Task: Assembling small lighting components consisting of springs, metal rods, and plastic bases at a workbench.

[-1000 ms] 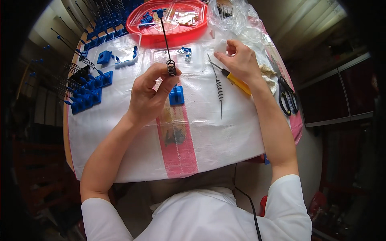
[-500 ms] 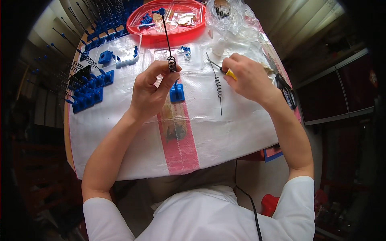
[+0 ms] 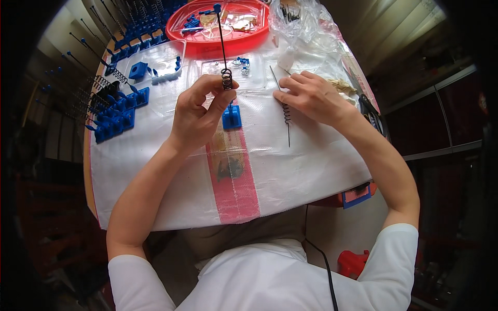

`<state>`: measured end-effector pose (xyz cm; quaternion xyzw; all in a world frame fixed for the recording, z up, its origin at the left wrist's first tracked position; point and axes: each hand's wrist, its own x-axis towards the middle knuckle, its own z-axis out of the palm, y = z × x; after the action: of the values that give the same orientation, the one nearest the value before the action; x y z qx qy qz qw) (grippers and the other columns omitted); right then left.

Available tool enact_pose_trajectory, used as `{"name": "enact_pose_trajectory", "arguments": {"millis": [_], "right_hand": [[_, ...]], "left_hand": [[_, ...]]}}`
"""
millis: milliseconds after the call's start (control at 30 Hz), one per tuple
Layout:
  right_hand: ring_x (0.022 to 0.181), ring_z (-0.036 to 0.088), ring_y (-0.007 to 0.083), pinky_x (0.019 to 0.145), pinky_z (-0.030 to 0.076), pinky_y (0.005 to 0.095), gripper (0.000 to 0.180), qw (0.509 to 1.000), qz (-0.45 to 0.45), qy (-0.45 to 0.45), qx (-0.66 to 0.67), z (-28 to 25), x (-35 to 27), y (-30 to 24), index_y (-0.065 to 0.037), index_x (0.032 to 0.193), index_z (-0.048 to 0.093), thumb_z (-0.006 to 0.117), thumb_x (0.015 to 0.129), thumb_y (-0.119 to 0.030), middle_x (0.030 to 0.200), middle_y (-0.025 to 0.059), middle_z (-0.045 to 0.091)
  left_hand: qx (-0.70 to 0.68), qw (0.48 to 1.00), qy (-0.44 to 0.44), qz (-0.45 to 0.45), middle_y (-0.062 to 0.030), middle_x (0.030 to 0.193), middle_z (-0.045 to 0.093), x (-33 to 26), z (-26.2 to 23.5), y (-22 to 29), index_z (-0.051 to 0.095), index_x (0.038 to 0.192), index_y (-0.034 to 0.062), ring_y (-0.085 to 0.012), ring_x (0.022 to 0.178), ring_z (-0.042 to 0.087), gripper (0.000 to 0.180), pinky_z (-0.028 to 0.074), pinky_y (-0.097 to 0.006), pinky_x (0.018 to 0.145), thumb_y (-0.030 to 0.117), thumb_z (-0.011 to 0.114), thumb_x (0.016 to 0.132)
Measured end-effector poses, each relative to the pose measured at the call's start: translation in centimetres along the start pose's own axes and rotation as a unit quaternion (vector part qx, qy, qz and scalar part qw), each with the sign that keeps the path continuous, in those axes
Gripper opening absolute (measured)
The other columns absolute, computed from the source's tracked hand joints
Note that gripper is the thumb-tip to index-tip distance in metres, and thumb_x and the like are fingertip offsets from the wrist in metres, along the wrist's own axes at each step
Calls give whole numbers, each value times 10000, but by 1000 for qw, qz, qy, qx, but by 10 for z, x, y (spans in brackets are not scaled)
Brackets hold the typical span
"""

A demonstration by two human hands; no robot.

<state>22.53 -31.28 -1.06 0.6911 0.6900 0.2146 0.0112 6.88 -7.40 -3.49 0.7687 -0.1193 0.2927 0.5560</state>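
Observation:
My left hand (image 3: 202, 106) is closed, thumb and fingers pinching the lower coil of an upright black spring rod (image 3: 226, 78) with a blue tip. Just below the fingers stands a blue block-shaped base (image 3: 232, 117), which appears joined to the rod's lower end. My right hand (image 3: 314, 98) lies low over a second black spring rod (image 3: 287, 115) flat on the table, thumb and fingertips closed about its upper straight part. The hand covers the middle of that rod. A thin shaft (image 3: 287, 71) shows beyond the right fingers; no yellow handle is visible.
Blue bases with spring rods (image 3: 116, 116) crowd the left side. Clear plastic trays (image 3: 171, 78) with small blue and white parts lie ahead. Behind them sits a red basin (image 3: 220, 47). Crumpled clear plastic bags (image 3: 306, 31) and a black-handled tool (image 3: 369, 110) are on the right.
My right hand has lowered onto the lying spring rod, and the yellow-handled tool it held is out of sight. My left hand keeps its hold. The view has shifted slightly.

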Motion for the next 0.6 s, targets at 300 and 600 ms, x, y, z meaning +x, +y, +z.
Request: {"name": "enact_pose_trajectory", "arguments": {"millis": [300,600], "right_hand": [[731,634,198,658,525,298,207,968,43,197,151,-14,8,-5,-43,927,566,675,763,21,866,82,609],[677,627,87,612,502,233,73,759,265,231,548,-48,42,-55,10,880,657,605,829,13,744,37,668]], "left_hand": [[9,1000,-5,16,-48,897,658,1,-2,0,665,1037,18,-124,789,610,137,496,-262,724,51,684,906],[17,1000,-4,4,-49,888,653,2,-4,2,683,1018,28,-124,793,610,134,498,-265,728,44,701,886]]}}
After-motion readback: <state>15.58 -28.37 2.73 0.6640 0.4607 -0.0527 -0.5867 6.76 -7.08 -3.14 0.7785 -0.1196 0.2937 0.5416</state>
